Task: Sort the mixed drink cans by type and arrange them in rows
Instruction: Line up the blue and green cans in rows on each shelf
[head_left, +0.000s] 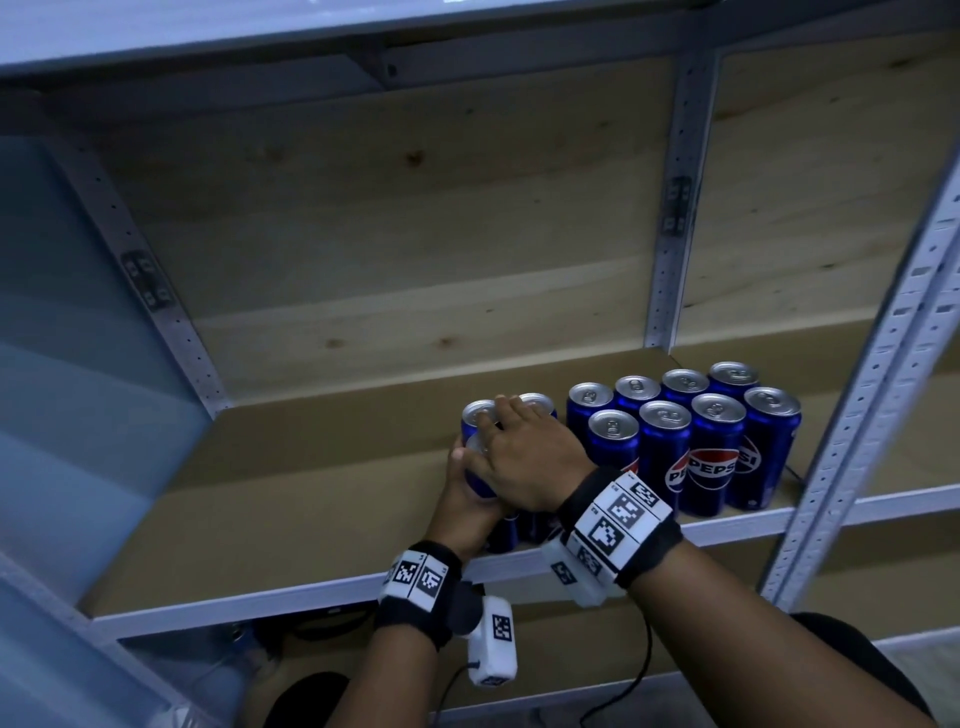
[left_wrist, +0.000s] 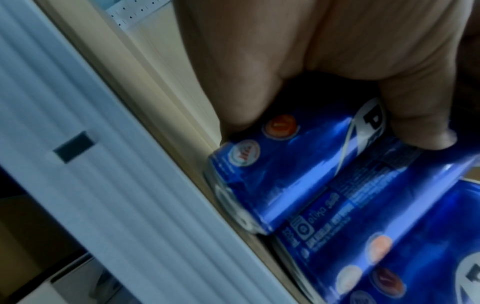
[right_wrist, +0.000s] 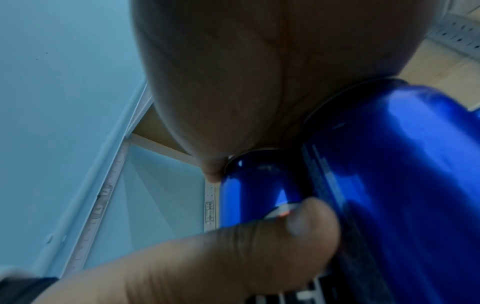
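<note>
Shelf board (head_left: 322, 483): eight Pepsi cans (head_left: 711, 457) are stood upright in two rows at its right, with a smaller can cluster (head_left: 535, 402) just left of them. The front can (head_left: 480, 486) of the cluster is gripped by the curled left hand (head_left: 462, 499). The right hand (head_left: 530, 462) is laid palm-down across the tops, fingers nearly straight.

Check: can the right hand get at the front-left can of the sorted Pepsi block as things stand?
Probably yes. The front-left can stands just right of the right hand with nothing between them; the hand only has to leave the loose cans it rests on.
</note>
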